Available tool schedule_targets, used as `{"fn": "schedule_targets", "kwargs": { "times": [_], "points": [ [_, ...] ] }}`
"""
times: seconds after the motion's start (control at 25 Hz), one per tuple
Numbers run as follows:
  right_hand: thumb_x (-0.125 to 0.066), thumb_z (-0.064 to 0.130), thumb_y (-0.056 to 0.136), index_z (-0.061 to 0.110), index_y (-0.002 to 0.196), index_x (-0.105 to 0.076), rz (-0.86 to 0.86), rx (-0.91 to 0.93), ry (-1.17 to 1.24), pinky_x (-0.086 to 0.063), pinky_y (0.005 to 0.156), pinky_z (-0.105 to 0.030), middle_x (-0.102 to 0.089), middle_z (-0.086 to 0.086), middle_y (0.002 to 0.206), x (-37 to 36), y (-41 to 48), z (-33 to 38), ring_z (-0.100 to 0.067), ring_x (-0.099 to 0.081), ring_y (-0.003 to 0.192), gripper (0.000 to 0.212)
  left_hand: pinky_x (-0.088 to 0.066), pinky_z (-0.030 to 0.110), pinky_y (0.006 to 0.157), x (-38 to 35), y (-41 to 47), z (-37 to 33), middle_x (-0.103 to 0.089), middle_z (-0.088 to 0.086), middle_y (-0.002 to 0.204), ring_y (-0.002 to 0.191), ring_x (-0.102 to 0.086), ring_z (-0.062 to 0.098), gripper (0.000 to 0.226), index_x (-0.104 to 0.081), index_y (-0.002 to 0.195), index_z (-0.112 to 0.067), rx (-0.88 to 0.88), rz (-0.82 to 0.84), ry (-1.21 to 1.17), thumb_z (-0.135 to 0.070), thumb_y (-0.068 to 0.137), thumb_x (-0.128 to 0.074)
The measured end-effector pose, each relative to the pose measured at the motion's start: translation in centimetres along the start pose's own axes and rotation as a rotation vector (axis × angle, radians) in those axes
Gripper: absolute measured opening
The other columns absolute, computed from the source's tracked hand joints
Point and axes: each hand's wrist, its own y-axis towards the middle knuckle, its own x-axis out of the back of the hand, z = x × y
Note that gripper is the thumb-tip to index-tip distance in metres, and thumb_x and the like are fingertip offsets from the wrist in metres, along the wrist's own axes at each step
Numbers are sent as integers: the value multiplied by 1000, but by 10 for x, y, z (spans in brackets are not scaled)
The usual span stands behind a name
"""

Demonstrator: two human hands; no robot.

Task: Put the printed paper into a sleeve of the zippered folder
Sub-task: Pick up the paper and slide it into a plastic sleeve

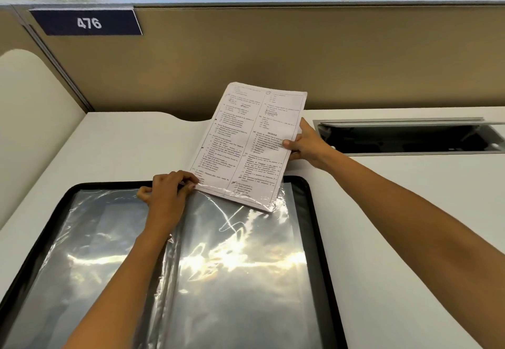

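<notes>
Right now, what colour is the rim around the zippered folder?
The zippered folder has a black rim, clearest in the head view.

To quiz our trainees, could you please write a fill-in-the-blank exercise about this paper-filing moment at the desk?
The left hand pinches the clear plastic ____ of the black zippered folder.
The right hand holds the white printed ____ by its side edge.
The blue sign on the beige partition reads ____.
Missing words: sleeve; paper; 476.
</notes>
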Motion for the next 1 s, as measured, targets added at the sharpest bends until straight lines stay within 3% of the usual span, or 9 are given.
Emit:
{"fn": "schedule_targets", "kwargs": {
  "times": [0.16,0.36,0.52,0.8,1.0],
  "points": [
    [-58,-3,89,24,140,-27,0,-2,8,-61,71,-41,-59,-13,128,3,-1,-4,-30,-64,105,65,-31,53,96,2,3,4,-64,-11,92,108,-44,16,22,-64,94,-31,-26,7,15,-10,92,-57],
    [-57,-4,89,26,139,-28,12,5,-12,-58,77,-46,-59,-12,127,5,2,-1,-31,-64,107,65,-24,45,87,0,4,1,-61,-15,90,104,-43,11,25,-60,95,-33,-35,-21,24,-9,92,-56],
    [-56,-5,89,28,139,-26,-9,0,-42,-58,78,-46,-58,-12,129,8,4,0,-31,-63,108,67,-14,34,76,-4,4,9,-62,-5,111,112,-42,21,25,-58,113,-27,50,-37,113,-12,93,-54],
    [-57,-2,89,30,140,-24,9,-3,-95,-61,70,-40,-61,-8,124,14,3,-4,-27,-66,101,69,-14,35,75,-6,9,10,-60,-1,117,115,-36,26,16,-65,103,-32,116,-20,199,-24,94,-54],
    [-58,0,90,28,142,-23,92,6,-202,-61,65,-34,-65,-5,115,9,2,5,-22,-68,97,69,-22,41,84,-9,9,11,-57,1,119,116,-35,27,12,-64,100,-31,128,-5,213,-25,93,-56]
  ]
}}
